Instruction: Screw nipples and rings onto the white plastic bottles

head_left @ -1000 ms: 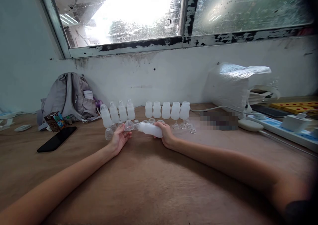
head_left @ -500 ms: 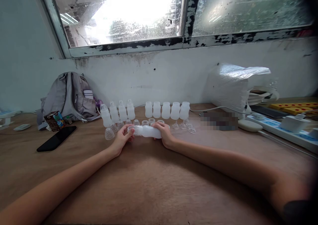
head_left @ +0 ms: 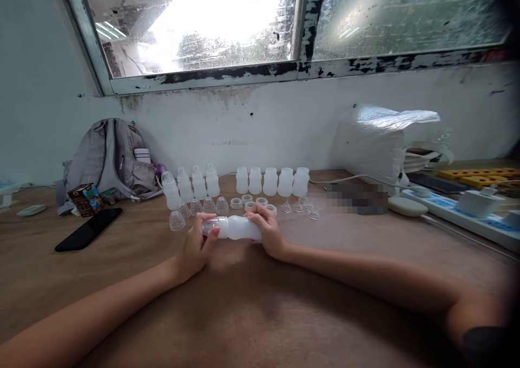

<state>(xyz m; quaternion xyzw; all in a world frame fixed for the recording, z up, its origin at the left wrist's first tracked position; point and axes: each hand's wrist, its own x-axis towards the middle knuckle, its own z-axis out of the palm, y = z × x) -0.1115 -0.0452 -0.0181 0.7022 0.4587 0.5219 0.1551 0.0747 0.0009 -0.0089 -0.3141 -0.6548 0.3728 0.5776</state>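
Note:
Between my hands a white baby bottle (head_left: 242, 228) lies on its side in the air, low over the table. My left hand (head_left: 199, 239) is closed around the clear cap at its left end. My right hand (head_left: 266, 230) grips the base of the bottle at the other end. Just beyond are several clear dome caps (head_left: 209, 205), several white rings (head_left: 236, 202) and several thin clear rings (head_left: 286, 208). Behind them, several capped bottles (head_left: 199, 182) stand at left and several open bottles (head_left: 270, 182) stand at right.
A grey backpack (head_left: 109, 162) leans on the wall at left, with a small printed box (head_left: 86, 199) and a black phone (head_left: 89, 230) before it. At right are a white power strip (head_left: 459, 211), a pale rounded device (head_left: 407, 206) and a plastic-wrapped bundle (head_left: 377, 146).
Both hands have drawn the bottle slightly toward me and a little left. My left hand has wrapped further around the cap. More of the white rings now shows behind the bottle.

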